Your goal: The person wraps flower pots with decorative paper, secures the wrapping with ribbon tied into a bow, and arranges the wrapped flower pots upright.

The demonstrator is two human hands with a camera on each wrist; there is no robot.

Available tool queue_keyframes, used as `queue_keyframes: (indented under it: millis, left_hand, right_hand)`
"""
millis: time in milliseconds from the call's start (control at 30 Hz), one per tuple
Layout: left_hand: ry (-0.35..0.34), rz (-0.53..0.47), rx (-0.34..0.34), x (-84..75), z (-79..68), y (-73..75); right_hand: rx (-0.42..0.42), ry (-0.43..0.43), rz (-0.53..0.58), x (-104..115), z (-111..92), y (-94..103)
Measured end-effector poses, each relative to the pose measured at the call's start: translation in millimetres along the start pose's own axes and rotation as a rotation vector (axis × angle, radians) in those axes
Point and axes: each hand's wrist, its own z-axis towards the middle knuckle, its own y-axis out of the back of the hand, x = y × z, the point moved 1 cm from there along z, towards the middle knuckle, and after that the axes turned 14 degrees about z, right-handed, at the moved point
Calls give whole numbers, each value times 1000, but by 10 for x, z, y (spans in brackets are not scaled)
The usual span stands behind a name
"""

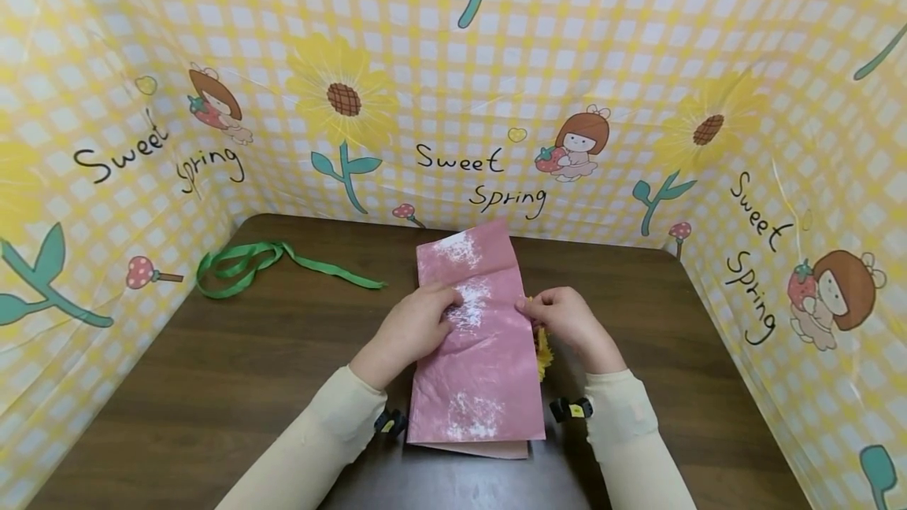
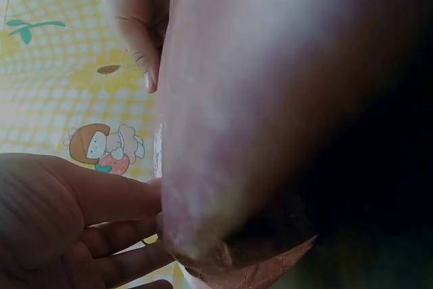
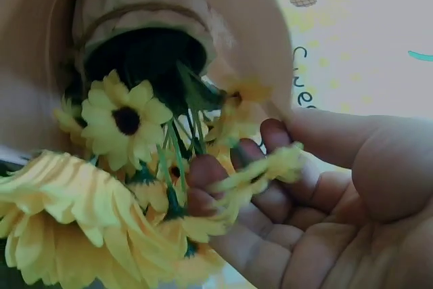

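A sheet of pink wrapping paper (image 1: 489, 368) with white scuffed patches stands folded in the middle of the table. My left hand (image 1: 411, 329) grips its left side, thumb on the near face; in the left wrist view the fingers (image 2: 139, 262) reach behind the edge. On the right, my right hand (image 1: 570, 325) pinches the paper's edge between thumb and forefinger. Yellow artificial sunflowers (image 1: 542, 352) poke out on that side. The right wrist view shows the sunflowers (image 3: 125, 120) in a pale pot (image 3: 145, 18) with twine at its rim, between the paper's sides. Petals brush the right hand's fingers.
A loosely coiled green ribbon (image 1: 248, 262) lies at the back left of the dark wooden table (image 1: 191, 384). A yellow checked cloth (image 1: 439, 85) with printed flowers and figures stands round the back and sides. Black wrist cameras (image 1: 570, 409) hang under both sleeves.
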Motion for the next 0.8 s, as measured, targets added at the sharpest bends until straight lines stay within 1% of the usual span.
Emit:
queue_keyframes:
  millis: [133, 233, 300, 400, 567, 667, 800]
  left_hand:
    - [-10, 19, 1, 2, 0, -2]
    - [-14, 12, 2, -1, -8, 7]
    - [-15, 8, 2, -2, -11, 15]
    - [-13, 13, -1, -7, -10, 10]
    - [-8, 28, -15, -15, -3, 0]
    - [-5, 46, -39, -19, -5, -16]
    - [-7, 74, -89, -30, -12, -50]
  right_hand:
    - [-82, 38, -157, 47, -47, 50]
    - [-140, 92, -246, 140, -117, 114]
    - [-173, 134, -285, 223, -176, 168]
    - [-202, 200, -313, 331, -275, 259]
    - [-237, 265, -334, 480, -434, 377]
    - [-254, 290, -341, 544, -511, 412]
    - [-265, 315, -345, 605, -605, 412]
